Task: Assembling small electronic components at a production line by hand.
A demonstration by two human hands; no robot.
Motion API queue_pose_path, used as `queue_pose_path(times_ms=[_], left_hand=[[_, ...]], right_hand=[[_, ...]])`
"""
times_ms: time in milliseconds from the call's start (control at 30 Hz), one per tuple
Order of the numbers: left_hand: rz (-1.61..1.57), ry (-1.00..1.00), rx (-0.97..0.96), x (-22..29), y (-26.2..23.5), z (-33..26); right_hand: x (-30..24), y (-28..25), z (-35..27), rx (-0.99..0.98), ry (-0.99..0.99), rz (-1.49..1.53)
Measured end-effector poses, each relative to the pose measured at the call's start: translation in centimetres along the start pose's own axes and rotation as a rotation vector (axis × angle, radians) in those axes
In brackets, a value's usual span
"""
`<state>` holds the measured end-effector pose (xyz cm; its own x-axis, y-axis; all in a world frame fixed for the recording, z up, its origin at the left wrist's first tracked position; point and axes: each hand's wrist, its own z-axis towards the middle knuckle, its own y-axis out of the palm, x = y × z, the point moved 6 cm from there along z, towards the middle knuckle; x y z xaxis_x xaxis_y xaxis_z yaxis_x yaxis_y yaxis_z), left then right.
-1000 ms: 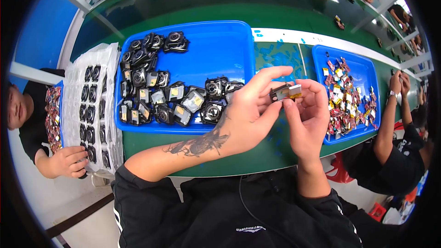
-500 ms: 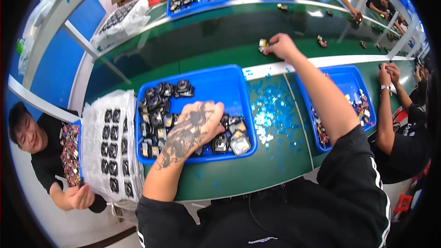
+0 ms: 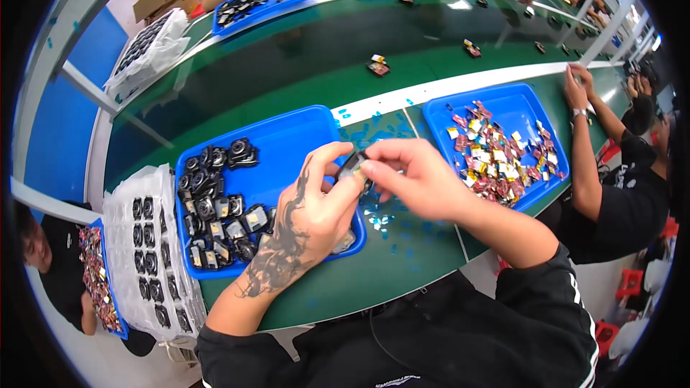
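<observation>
In front of me my left hand (image 3: 316,197) is closed around a small black plastic housing (image 3: 352,167) with a pale grey face. The thumb and fingers of my right hand (image 3: 410,176) pinch the same housing from the right; their tips hide part of it. Under and left of my left hand is a blue tray (image 3: 287,129) of black housings (image 3: 208,208) with round rims, some showing grey square faces. To the right of my right hand, another blue tray (image 3: 445,111) holds a heap of small red circuit boards (image 3: 496,165) with white and yellow pieces.
Blue film scraps (image 3: 377,129) litter the green bench between the trays. Beyond a white rail, a dark green belt (image 3: 287,50) carries several board assemblies (image 3: 379,65). Stacked white blister trays (image 3: 126,244) of housings stand at left. Co-workers sit left, right and across.
My right hand has left a board assembly on the belt and come back to my left hand. My left hand has lifted a housing from the tray. The view has shifted right.
</observation>
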<state>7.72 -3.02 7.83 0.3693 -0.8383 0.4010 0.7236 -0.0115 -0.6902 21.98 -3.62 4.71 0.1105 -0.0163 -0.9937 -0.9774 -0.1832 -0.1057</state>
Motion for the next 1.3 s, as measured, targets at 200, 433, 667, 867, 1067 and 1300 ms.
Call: queue_pose_path(times_ms=[200,433,667,867,1067,1300], left_hand=[[-0.716,-0.544,-0.269,-1.7,3.5,-1.8],[-1.215,-0.875,-0.119,-2.5,4.3,-2.4],[-1.432,-1.038,0.076,-3.6,5.6,-2.9],[-1.417,-1.037,0.026,-3.6,5.3,-3.4],[-1.395,-1.003,-0.046,-3.3,4.9,-3.1],[-0.663,-0.399,-0.109,-1.1,3.1,-1.0]], right_hand=[[-1.2,-1.0,-2.3,0.001,-0.100,-0.277],[0.3,-12.1,-3.7,0.298,-0.088,-0.951],[3.9,-17.9,-5.0,0.364,-0.070,-1.069],[3.9,-16.6,-4.6,0.268,-0.116,-1.137],[2.2,-17.0,-5.9,0.526,-0.092,-0.829],[-3.0,-6.2,-6.4,0.190,-0.107,-0.603]])
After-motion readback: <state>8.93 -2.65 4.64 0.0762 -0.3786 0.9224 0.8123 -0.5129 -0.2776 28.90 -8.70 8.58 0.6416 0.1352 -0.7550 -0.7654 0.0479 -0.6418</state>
